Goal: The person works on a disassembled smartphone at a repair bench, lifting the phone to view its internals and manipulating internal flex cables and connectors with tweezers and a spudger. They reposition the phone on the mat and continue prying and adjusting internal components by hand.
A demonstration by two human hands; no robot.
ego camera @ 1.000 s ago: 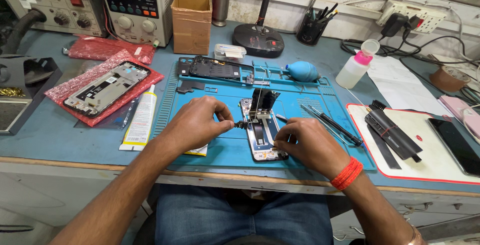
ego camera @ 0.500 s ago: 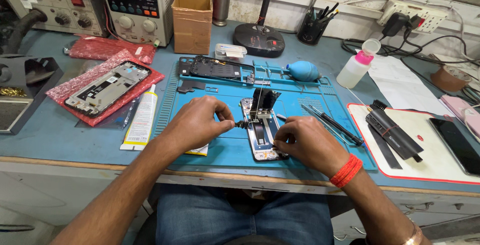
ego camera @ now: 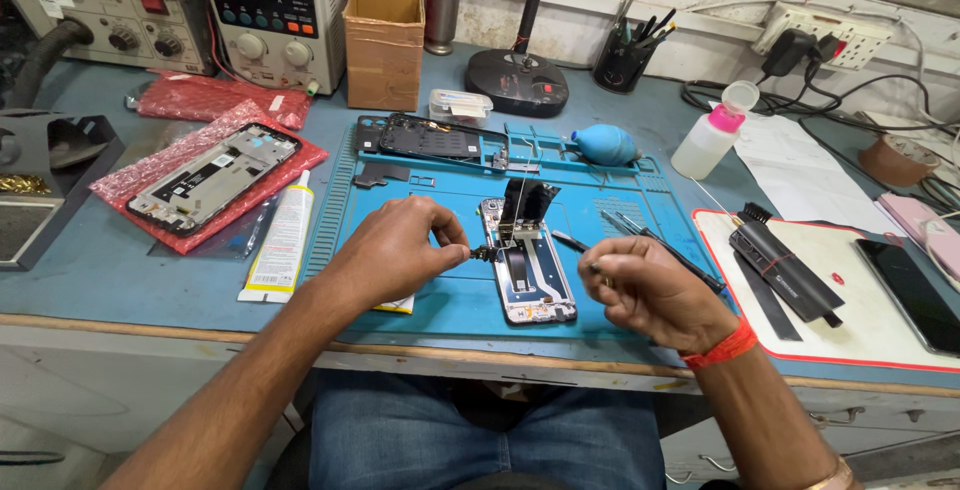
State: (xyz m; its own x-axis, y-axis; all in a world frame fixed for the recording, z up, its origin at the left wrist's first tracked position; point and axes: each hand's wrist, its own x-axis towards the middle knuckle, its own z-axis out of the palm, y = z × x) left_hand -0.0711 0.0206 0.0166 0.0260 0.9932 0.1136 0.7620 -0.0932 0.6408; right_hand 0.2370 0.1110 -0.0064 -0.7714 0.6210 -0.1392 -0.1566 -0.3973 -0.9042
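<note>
1 opened phone (ego camera: 527,270) lies on my ribbed blue mat (ego camera: 440,295). My left hand (ego camera: 395,250) pinches 1 small dark part (ego camera: 481,252); my right hand (ego camera: 645,290) grips thin black tweezers (ego camera: 572,242).

head cam | looks steeply down, forward | close over blue mat (ego camera: 440,300) | single view

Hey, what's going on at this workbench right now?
A person seated at a blue repair mat is working on an opened phone lying on it. The left hand pinches a small dark part at the phone's left edge, while the right hand holds a thin dark tool just right of the phone. Another phone frame lies at the mat's far edge, and a glue tube sits beside the mat.
</note>
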